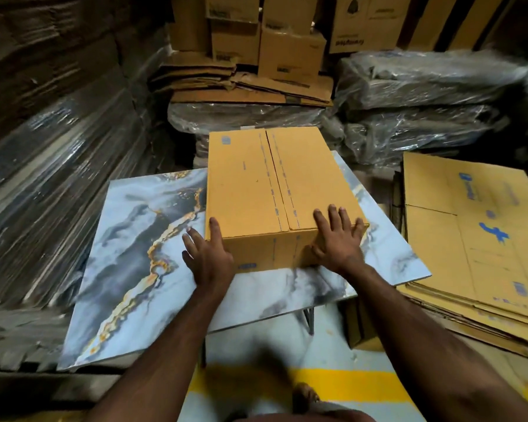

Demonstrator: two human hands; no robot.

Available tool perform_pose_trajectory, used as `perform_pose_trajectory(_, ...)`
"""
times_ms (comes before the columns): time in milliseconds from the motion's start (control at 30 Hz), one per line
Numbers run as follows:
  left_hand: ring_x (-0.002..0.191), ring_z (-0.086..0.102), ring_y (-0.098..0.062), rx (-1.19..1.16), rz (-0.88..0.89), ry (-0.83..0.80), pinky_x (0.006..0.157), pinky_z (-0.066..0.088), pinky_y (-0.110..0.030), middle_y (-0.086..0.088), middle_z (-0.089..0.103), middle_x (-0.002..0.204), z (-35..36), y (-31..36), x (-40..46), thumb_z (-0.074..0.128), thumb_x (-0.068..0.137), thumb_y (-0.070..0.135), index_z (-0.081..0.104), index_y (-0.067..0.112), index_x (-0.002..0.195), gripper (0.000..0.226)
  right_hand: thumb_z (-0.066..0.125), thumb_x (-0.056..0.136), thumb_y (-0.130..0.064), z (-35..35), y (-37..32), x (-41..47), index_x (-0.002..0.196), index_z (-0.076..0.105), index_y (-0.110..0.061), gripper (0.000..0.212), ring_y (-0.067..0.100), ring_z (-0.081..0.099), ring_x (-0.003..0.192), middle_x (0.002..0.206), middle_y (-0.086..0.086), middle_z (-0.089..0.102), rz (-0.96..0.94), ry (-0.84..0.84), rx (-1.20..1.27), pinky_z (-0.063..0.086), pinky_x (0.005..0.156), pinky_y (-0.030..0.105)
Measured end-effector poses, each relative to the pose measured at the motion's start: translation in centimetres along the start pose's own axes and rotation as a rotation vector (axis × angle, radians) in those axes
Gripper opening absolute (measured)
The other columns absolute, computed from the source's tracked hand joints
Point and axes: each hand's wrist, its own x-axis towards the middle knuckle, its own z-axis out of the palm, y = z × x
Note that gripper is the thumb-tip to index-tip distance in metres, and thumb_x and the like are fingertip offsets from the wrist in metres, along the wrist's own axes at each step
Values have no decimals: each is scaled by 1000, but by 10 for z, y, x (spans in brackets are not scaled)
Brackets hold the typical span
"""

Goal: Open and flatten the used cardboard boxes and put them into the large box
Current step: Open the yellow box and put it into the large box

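box (275, 184): blue print along seam, too small to read | flat sheets (482, 226): blue logo, blurred, unreadable | rear carton (352, 28): inverted dark word, illegible

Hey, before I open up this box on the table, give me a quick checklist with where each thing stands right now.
1. Box sits fully on the table: ok.
2. Both hands on it: ok; left hand at the near left corner, right hand at the near right corner.
3. Top flaps closed along the centre seam: ok, not yet opened.
4. Seam taped or loose: cannot tell.
5. Box empty: cannot tell, it is closed.
6. Flat stack to the right, apart from the box: ok.
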Motion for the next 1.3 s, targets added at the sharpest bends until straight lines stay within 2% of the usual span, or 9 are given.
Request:
perform_pose_trajectory(167,149,-14,-40,-38,59,-41,117,-1,-58,-22,-12,162,-25,32,19,61,85,37,21,35,155,81,53,94,-42,23,19,-17,149,36,-16,64,40,21,144,157,22,22,210,345,326,26,115,56)
perform_pose_trajectory(267,151,-8,-34,-124,290,-97,121,0,-53,-18,-7,164,-46,78,28,55,89,39,23,34,155,73,45,99,-41,36,27,-27,153,28,-19,61,37,22,144,160,16,22,467,375,677,30,111,58)
perform_pose_trajectory(433,150,-20,-32,67,526,-231,115,-14,-57,-15,-13,164,-24,123,30,41,88,74,17,37,156,81,34,106,-34,37,43,-18,157,13,-23,56,21,29,144,159,4,28,453,334,1122,24,119,39)
perform_pose_trajectory(533,151,-14,-33,285,552,-274,117,-8,-62,-14,-14,164,2,109,34,33,82,84,-3,40,156,93,29,100,-59,38,55,-4,145,38,-31,54,17,53,116,128,1,52,825,231,1494,41,103,36)
perform_pose_trajectory(633,152,-4,-32,324,549,-209,117,0,-60,-12,-5,166,11,104,34,30,85,82,-3,42,156,88,13,103,-60,38,62,-4,93,62,-20,64,10,62,79,88,1,64,973,-12,1710,48,68,26)
perform_pose_trajectory(867,152,3,-32,300,573,-133,117,6,-60,-11,3,166,19,101,34,27,84,82,4,43,156,85,8,102,-61,56,71,5,105,58,-5,76,27,57,97,99,11,63,1047,-150,1748,44,83,36)
perform_pose_trajectory(1000,152,4,-33,319,567,-127,116,7,-61,-12,4,166,22,101,35,26,84,82,3,43,156,85,7,94,-75,56,81,10,128,53,-8,88,26,59,88,110,17,63,1055,-255,1767,45,68,31)
perform_pose_trajectory(1100,152,6,-32,311,567,-127,117,8,-61,-11,5,166,22,96,36,14,78,89,4,44,156,90,13,94,-75,52,82,13,92,53,-11,76,14,38,49,63,4,47,1051,-332,1778,29,47,23)
perform_pose_trajectory(1300,152,8,-24,91,497,-99,119,11,-55,-2,6,166,-8,71,43,3,66,97,6,46,155,102,36,100,-57,18,82,39,76,51,-14,51,16,52,59,75,6,51,903,-317,1821,40,62,28)
